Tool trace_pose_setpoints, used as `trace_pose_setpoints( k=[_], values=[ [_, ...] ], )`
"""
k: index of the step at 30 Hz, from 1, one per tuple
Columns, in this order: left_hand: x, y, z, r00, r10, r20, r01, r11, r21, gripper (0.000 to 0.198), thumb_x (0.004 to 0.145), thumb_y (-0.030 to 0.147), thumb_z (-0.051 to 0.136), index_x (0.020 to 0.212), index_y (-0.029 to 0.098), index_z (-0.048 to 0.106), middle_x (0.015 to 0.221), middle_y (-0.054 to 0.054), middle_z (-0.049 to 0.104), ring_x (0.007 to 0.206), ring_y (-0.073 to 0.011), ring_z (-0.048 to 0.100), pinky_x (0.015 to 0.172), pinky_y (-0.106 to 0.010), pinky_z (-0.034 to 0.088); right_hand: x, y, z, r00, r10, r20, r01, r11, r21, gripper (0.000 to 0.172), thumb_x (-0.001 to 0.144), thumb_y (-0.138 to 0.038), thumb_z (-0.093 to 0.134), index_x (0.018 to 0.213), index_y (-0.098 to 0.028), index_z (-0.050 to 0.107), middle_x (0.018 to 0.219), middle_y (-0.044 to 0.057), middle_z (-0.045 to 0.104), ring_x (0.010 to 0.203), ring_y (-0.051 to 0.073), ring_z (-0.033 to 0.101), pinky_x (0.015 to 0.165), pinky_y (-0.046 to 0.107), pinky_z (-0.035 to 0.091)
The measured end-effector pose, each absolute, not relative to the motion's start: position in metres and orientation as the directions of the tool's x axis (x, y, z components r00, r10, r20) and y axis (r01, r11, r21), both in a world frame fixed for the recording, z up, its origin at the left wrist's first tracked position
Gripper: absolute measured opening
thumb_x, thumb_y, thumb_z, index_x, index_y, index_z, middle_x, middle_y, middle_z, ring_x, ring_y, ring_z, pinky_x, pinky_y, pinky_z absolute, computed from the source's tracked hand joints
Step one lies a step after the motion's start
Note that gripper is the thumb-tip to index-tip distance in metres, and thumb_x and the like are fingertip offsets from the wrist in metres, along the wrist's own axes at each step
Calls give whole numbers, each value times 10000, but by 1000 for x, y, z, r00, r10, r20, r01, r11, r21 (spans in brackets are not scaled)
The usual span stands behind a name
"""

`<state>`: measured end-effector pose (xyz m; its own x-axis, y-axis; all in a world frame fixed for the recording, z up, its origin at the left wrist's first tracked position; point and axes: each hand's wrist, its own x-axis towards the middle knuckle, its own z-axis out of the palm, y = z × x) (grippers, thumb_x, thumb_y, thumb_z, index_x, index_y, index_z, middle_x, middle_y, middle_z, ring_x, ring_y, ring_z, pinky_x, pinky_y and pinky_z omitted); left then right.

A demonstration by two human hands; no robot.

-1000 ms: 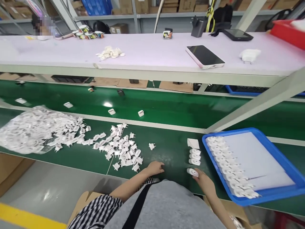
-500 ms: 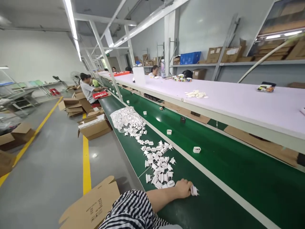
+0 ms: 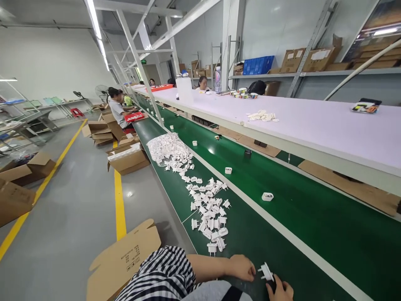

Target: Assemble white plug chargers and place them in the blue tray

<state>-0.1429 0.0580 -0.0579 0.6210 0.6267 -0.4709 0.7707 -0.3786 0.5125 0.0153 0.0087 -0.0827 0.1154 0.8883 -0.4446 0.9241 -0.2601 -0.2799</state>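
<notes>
Plugs (image 3: 216, 223) remain heaped by worktop's (image 3: 244, 230) near edge, one plug (image 3: 266, 271) at right grip (image 3: 282, 291), hold unclear; left grip (image 3: 242, 267) narrow.

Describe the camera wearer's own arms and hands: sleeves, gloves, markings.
Left hand: bare, no glove; forearm bare below a loose black-and-white striped sleeve. Right hand: bare, no glove; its sleeve is out of frame. No cables or markings visible on either. At the torso, a grey garment with a black band.
</notes>
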Motion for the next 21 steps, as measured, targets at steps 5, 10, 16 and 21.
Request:
trace_pose_setpoints(
  k=[5,10,16,21],
  values=[
    [-155,91,-34,500,759,-417,774,-176,608,236,653,201,426,853,185,549,866,9,592,776,-118,536,677,-192,414,1,-6,-53,201,910,-364,882,-330,-338,351,754,-237,215,998,-161,455,1026,120,415,854,171,515,700,270,410],
    [-152,161,-19,188,941,-280,781,30,624,270,695,157,394,946,119,486,928,-52,549,797,-104,519,739,-202,390,-7,-6,-36,224,881,-417,821,-401,-406,483,707,-259,354,1171,-188,242,1112,95,339,931,176,468,710,274,393],
    [-111,227,-10,191,960,-204,798,-30,602,368,696,182,433,1057,127,381,1070,-91,435,817,-126,515,753,-232,379,-24,14,-33,223,866,-448,835,-406,-370,387,703,-292,403,1081,-215,383,1099,88,370,883,196,484,623,259,392],
    [-47,254,-19,358,897,-258,806,-158,570,579,656,192,500,1164,126,230,1211,-117,280,945,-167,456,772,-231,357,-17,22,-40,327,851,-411,654,-518,-551,186,685,-253,411,826,-167,496,930,52,475,690,119,513,588,219,375]
  ],
)
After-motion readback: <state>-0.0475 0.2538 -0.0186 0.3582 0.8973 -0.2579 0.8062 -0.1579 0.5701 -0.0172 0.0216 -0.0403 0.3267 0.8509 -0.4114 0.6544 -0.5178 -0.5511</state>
